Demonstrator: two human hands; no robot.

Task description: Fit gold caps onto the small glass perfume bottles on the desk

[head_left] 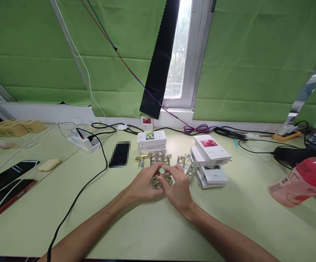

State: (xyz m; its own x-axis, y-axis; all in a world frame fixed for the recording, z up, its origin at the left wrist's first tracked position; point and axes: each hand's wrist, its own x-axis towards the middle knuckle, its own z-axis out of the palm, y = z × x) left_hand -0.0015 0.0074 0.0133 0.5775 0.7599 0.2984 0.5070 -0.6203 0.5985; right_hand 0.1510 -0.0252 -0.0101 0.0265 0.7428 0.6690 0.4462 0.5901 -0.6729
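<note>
Small clear glass bottles, perfume-like, stand in a cluster at the middle of the table. My left hand (pixel 147 183) curls around the left side of the front bottles (pixel 157 183). From the right, my right hand (pixel 180 189) closes in, its thumb and fingers around a bottle with a silver cap (pixel 162 171). The hands partly hide the bottles between them. Just behind are more bottles with gold-coloured tops (pixel 160 157). A silver-capped bottle (pixel 191 169) leans beside my right hand. Gold and silver caps (pixel 140 162) lie left of the group.
White boxes with flower pictures (pixel 151 138) are stacked behind the bottles, more boxes (pixel 212 150) to the right. A phone-like dark object (pixel 119 154), a power strip (pixel 84 142) and a black cable (pixel 84 191) lie left. A pink bottle (pixel 299 182) lies right.
</note>
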